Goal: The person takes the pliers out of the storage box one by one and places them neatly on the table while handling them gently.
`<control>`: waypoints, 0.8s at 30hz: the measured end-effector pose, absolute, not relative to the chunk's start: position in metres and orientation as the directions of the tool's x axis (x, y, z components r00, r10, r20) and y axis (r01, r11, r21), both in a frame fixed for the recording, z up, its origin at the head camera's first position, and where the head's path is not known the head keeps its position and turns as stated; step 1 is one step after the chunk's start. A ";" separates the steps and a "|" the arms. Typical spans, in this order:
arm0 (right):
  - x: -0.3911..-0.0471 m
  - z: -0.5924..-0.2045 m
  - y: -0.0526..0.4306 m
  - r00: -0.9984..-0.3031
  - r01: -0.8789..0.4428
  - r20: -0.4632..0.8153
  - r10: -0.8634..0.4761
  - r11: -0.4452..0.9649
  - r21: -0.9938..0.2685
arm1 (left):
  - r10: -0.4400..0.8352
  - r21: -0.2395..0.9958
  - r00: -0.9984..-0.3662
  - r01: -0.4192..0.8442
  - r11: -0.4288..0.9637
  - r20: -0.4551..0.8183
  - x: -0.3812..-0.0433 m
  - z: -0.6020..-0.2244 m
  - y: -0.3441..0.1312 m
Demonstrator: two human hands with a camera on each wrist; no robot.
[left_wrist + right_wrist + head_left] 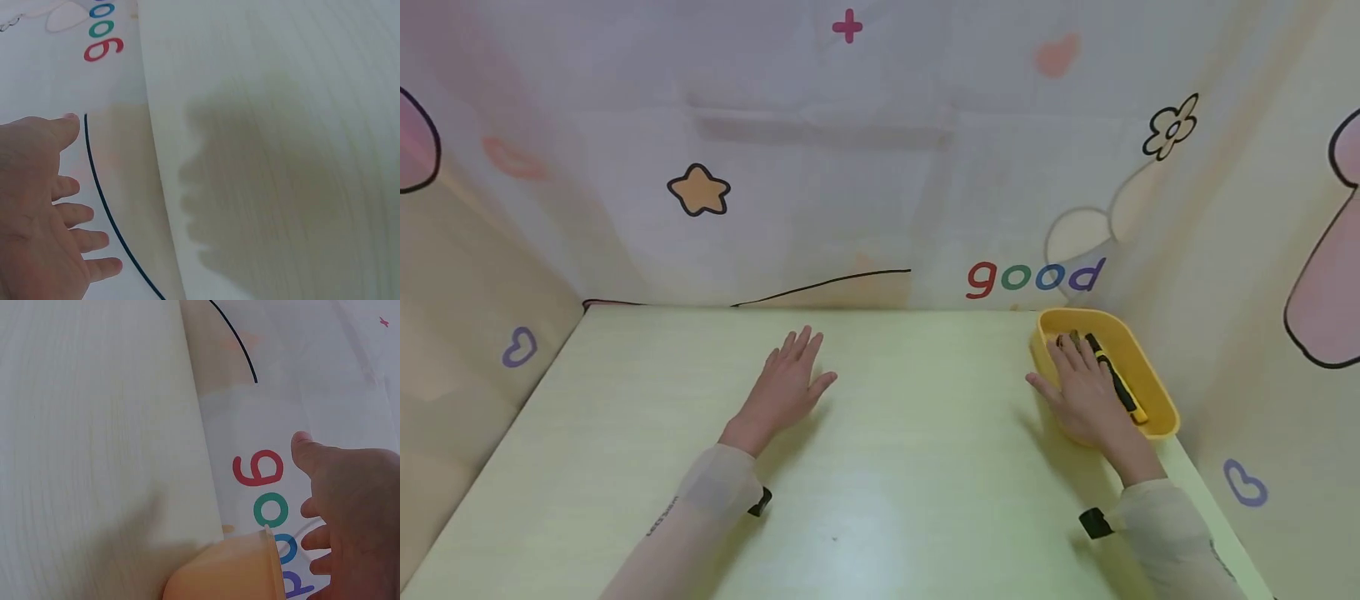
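My left hand (786,385) hovers palm down above the middle of the table, its fingers straight and spread and nothing in it; its shadow falls on the wood in the left wrist view. Over the near left side of a yellow plastic bin (1138,367), my right hand (1081,387) is held with fingers extended and thumb out, also holding nothing. Inside the bin lies a black and yellow pen-like tool (1116,379), partly covered by the right hand. Small dark items show by the fingertips, mostly hidden. The right wrist view catches the bin's side (225,569) below the hand (359,512).
The pale wooden table (887,467) is bounded at the back and sides by printed cloth (820,192). The bin stands at the table's back right corner, close to the cloth. A dark wrist strap piece (1096,523) shows at the right sleeve.
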State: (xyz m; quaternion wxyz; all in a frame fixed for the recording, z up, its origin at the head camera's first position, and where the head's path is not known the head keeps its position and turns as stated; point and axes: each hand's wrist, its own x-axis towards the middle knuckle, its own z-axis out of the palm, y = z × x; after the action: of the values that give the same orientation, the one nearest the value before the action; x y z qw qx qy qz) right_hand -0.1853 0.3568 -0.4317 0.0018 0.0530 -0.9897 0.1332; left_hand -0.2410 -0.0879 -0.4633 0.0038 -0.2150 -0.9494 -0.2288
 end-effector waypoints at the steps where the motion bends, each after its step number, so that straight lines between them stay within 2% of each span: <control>1: -0.184 -0.432 0.361 -0.995 -0.102 0.022 -0.100 0.960 -0.261 | 0.413 0.436 -0.904 0.416 0.798 0.108 -0.241 -0.464 -0.083; 11: -0.173 -0.429 0.395 -1.000 -0.029 0.017 -0.025 0.949 -0.314 | 0.466 0.488 -0.878 0.455 0.745 0.106 -0.236 -0.466 -0.032; 24: -0.157 -0.434 0.432 -0.990 0.060 0.100 0.098 0.943 -0.327 | 0.502 0.605 -0.861 0.442 0.662 0.080 -0.226 -0.465 0.022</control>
State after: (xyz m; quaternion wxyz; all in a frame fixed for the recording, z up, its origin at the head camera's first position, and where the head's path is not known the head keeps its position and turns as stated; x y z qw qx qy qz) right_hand -0.1570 0.4315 -0.4338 0.0575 -0.0403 -0.9840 0.1640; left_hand -0.2258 0.0218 -0.4652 -0.0471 -0.2595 -0.9103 -0.3191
